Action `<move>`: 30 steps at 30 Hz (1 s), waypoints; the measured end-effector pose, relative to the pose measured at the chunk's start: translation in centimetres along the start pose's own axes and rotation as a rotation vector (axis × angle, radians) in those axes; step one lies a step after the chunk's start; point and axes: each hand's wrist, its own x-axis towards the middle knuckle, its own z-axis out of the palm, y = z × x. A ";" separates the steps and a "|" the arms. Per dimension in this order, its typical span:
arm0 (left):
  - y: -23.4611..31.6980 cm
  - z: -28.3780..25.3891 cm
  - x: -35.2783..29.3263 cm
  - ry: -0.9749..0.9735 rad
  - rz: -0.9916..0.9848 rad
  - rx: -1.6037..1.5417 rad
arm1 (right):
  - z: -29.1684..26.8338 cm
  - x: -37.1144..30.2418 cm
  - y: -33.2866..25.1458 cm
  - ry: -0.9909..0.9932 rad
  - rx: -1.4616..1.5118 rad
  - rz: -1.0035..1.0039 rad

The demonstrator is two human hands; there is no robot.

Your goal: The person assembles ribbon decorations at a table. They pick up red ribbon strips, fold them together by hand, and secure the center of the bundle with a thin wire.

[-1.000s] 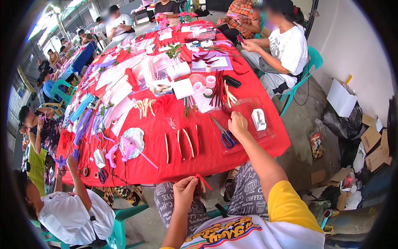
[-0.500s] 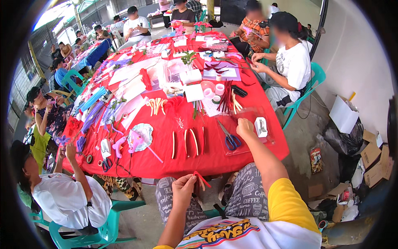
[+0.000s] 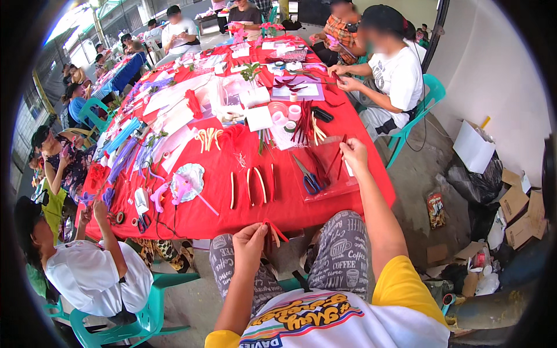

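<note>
Two hands are engaged in the head view: the left hand [image 3: 248, 245], between six and seven o'clock, pinches a narrow, bent red strip [image 3: 279, 233] in thumb and fingers, while the right hand [image 3: 355, 155], between two and three o'clock, pinches a thin, straight dark-red strip [image 3: 340, 165] over a clear plastic sheet [image 3: 336, 190], blue-handled metal scissors [image 3: 310, 181] lying at its eight o'clock. Both strips are judged light, pliable, non-slip and easily kinked; grip is best taken near one end.
</note>
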 end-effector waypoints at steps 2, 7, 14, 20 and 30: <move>0.0 0.8 0.4 -0.007 0.010 -0.062 | -1.1 -0.2 -0.9 0.029 -0.023 -0.096; 0.9 1.2 1.3 -0.013 0.039 0.026 | -2.6 -4.0 -6.2 0.051 0.218 -0.118; 4.1 1.8 0.7 0.059 0.111 0.075 | -1.1 -20.3 -19.0 -0.351 0.338 -0.634; 5.5 1.5 0.4 0.025 0.322 0.314 | -2.0 -22.4 -22.1 -0.589 -0.136 -1.209; 7.0 0.7 -0.6 0.003 0.353 0.453 | -2.1 -23.4 -23.6 -0.714 -0.291 -1.365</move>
